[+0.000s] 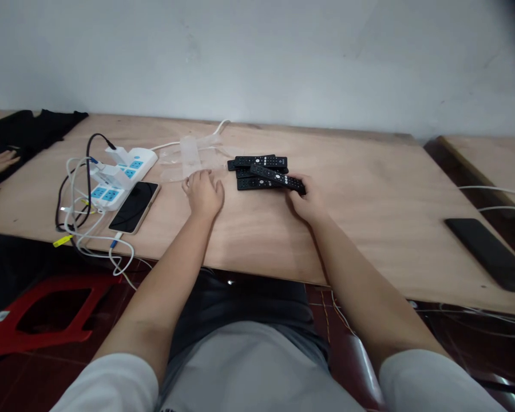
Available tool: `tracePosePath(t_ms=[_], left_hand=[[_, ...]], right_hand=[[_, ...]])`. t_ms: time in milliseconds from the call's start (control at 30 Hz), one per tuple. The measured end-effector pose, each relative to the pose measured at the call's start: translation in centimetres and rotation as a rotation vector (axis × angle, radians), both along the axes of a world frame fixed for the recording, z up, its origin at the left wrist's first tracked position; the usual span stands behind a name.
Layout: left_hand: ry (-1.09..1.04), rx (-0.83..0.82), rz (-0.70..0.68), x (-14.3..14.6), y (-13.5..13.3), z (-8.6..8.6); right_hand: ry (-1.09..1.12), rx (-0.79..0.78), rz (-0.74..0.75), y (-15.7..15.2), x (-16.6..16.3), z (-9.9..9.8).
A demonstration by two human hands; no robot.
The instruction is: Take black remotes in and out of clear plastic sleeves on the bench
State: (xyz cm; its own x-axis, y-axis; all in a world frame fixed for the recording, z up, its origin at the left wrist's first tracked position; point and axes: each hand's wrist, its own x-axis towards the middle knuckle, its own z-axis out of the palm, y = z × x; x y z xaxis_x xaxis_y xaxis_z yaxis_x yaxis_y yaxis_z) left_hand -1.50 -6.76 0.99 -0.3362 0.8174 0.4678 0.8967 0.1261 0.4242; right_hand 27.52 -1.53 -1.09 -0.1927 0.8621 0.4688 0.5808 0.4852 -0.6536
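Several black remote controls lie in a loose pile near the middle of the wooden table (369,194). My right hand (306,197) grips the lower right end of one remote control (274,176), which slants across the top of the others. Beneath it, another remote control (249,183) lies nearly level, and one more remote control (261,162) is at the back of the pile. My left hand (203,194) rests on the table to the left of the pile, fingers spread, its fingertips at the edge of clear plastic bags (191,157).
Left of my left hand are a phone (135,207) and a white power strip (143,163) with chargers and tangled cables (75,200). A dark slab-like device (487,252) lies at the right. Another person's hand (0,163) is by black cloth (34,134). A red stool (47,309) stands below.
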Motion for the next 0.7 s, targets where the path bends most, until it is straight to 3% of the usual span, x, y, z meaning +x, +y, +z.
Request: tracePosePath(t_ms=[233, 500, 700], left_hand=[[-0.069, 0.077, 0.000, 0.16, -0.44, 0.92], [-0.079, 0.123, 0.041, -0.33, -0.23, 0.38], [-0.049, 0.147, -0.062, -0.10, -0.15, 0.17]], right_hand=[[0.011, 0.001, 0.020, 0.12, 0.14, -0.29], [0.056, 0.012, 0.041, 0.05, 0.14, -0.32], [0.026, 0.009, 0.093, -0.02, 0.08, -0.46]])
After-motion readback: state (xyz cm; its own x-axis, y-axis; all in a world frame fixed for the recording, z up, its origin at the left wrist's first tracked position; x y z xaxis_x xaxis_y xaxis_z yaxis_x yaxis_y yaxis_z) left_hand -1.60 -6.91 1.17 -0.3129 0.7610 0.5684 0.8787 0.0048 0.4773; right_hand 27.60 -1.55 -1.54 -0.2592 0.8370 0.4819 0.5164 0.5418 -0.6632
